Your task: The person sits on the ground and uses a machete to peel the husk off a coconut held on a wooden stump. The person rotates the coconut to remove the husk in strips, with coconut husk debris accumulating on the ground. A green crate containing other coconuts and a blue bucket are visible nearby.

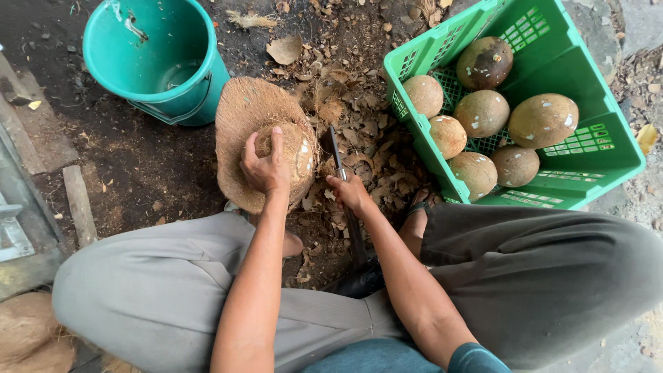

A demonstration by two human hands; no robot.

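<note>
— What can't you make out here?
— Your left hand [266, 168] covers part of the coconut [286, 155], and your right hand [351, 193] hides the blade's [334, 148] handle.
— And the edges?
— The green crate [594, 162] is cut off at the top.

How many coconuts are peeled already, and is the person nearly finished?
Seven husked coconuts already sit in the green crate, and husk scraps litter the ground. Right now the left hand holds a coconut partly out of its husk, beside the blade under the right hand. One fibrous husk shows at the lower left; how many remain can't be told.
</note>
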